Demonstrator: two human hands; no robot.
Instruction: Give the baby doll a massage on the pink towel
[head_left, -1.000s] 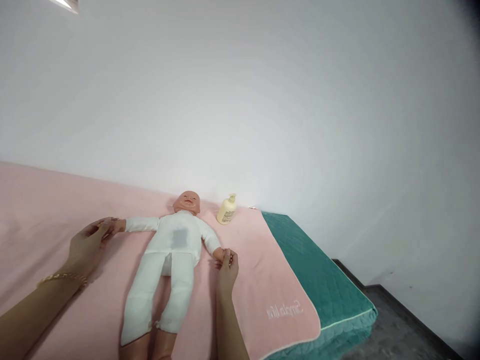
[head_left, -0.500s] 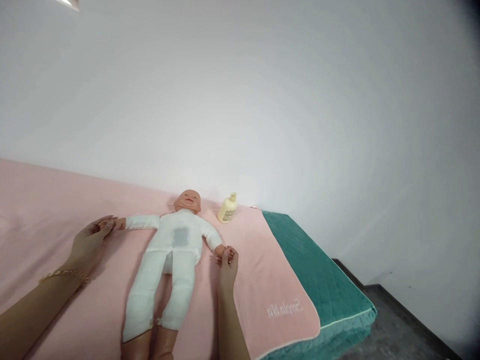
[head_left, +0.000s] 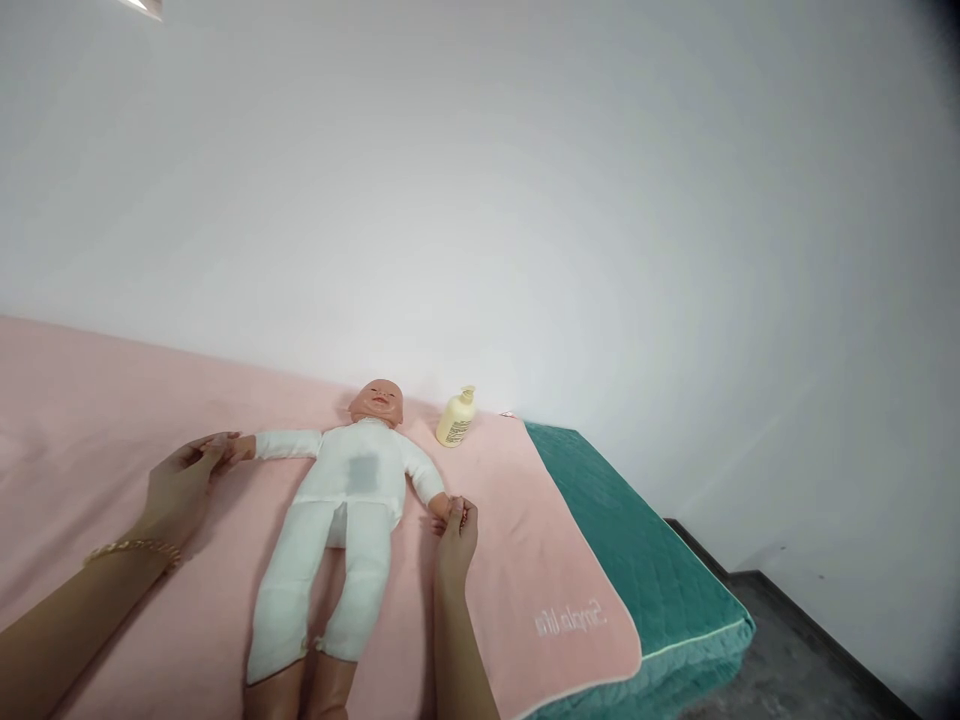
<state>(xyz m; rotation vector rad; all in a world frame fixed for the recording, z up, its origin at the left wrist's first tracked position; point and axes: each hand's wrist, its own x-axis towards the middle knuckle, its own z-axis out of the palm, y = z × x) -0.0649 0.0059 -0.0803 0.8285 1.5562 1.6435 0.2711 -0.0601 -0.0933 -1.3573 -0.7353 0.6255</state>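
Note:
A baby doll (head_left: pixel 352 480) with a white cloth body lies on its back on a pink blanket (head_left: pixel 517 560), head toward the wall and both arms spread out. My left hand (head_left: pixel 180 485), with a gold bracelet at the wrist, is closed around the doll's hand on the left side. On the other side, my right hand (head_left: pixel 457 538) pinches the doll's other hand between thumb and fingers. The doll's feet fall outside the bottom of the view. A pale yellow pump bottle (head_left: pixel 456 418) stands to the right of the doll's head.
Under the blanket, a green quilted mattress (head_left: pixel 630 530) shows at the right, its corner over a dark grey floor (head_left: pixel 795 650). A white wall (head_left: pixel 480 200) rises directly behind the bed. White lettering (head_left: pixel 568 618) marks the blanket's near right corner.
Hardly anything differs. Both hands keep hold of the doll's hands, and the fingers have shifted very slightly.

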